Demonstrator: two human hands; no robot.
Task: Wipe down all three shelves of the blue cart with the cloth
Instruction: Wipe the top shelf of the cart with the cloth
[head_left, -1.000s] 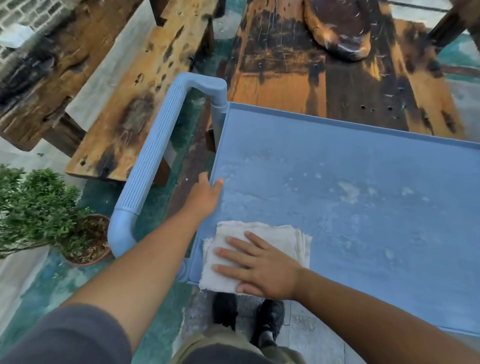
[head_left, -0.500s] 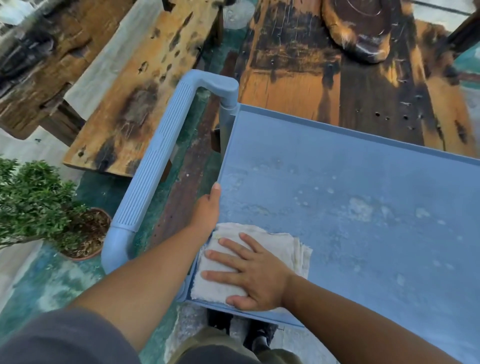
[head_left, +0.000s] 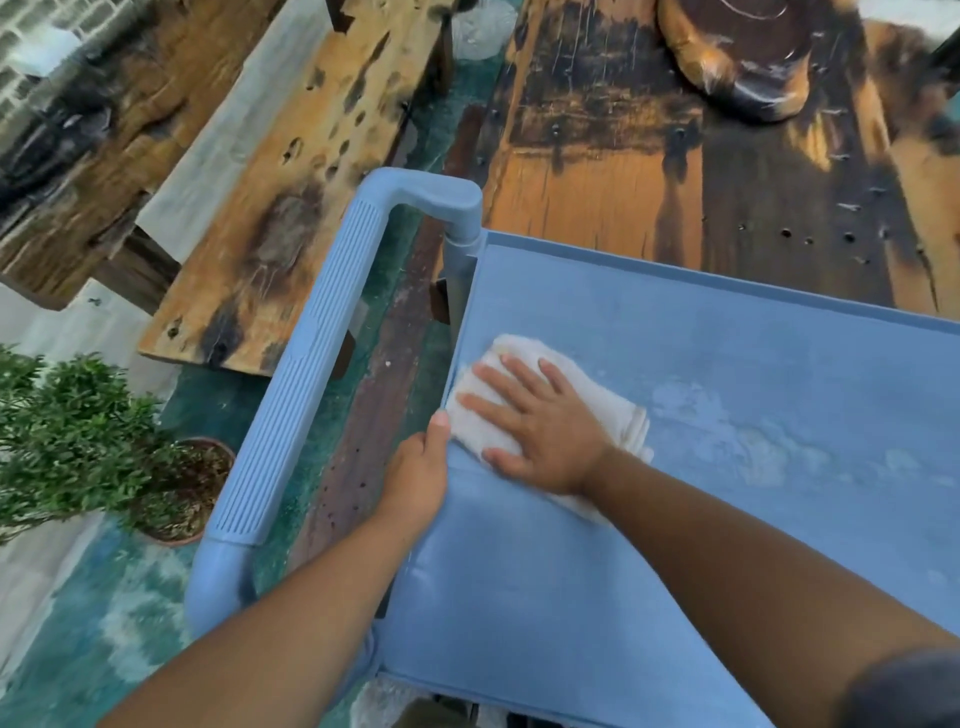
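The blue cart's top shelf (head_left: 727, 374) fills the right half of the view, dusty with pale smears toward the right and cleaner near me. A folded white cloth (head_left: 587, 389) lies on the shelf near its left rim. My right hand (head_left: 540, 431) presses flat on the cloth with fingers spread. My left hand (head_left: 418, 475) grips the shelf's left rim, thumb on top, just beside the cloth. The cart's ribbed blue handle (head_left: 306, 395) runs along the left. The lower shelves are hidden under the top one.
Weathered wooden benches (head_left: 291, 171) and a dark wooden table (head_left: 675, 156) stand beyond the cart. A potted green shrub (head_left: 78, 441) sits on the teal floor at left, close to the handle.
My right hand has slid the cloth away from the near edge, farther up along the left rim. My left hand stays on the rim. The wiped near strip looks cleaner.
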